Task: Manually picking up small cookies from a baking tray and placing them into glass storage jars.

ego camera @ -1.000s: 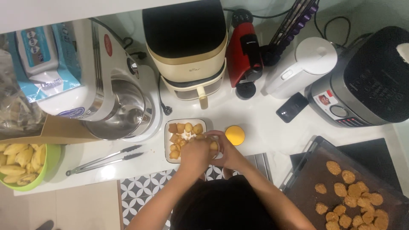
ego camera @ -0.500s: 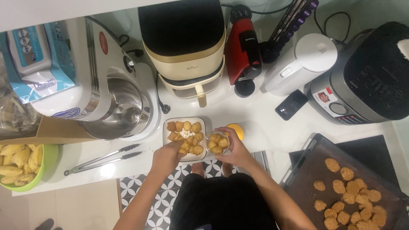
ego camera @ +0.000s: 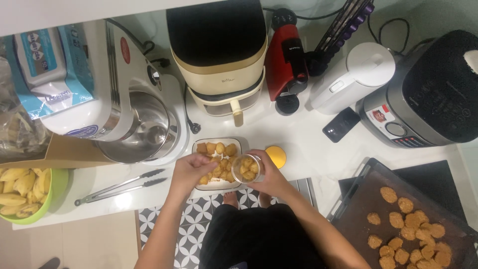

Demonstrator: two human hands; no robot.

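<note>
Near the counter's (ego camera: 308,149) front edge, a white dish (ego camera: 217,167) of golden pieces was touched by the left hand (ego camera: 189,172), fingers pinched over one piece, while a small clear jar (ego camera: 247,168) was gripped in the right hand (ego camera: 266,177); a yellow lid (ego camera: 276,156) lay just beside.

We look down on a white countertop (ego camera: 308,149) set against a pale wall (ego camera: 74,10), evenly lit from above. Along its back stand a stand mixer (ego camera: 129,109), an air fryer (ego camera: 219,55) and a kettle (ego camera: 353,74). Below the counter edge we see patterned grey-and-white floor tiles (ego camera: 191,224).
</note>
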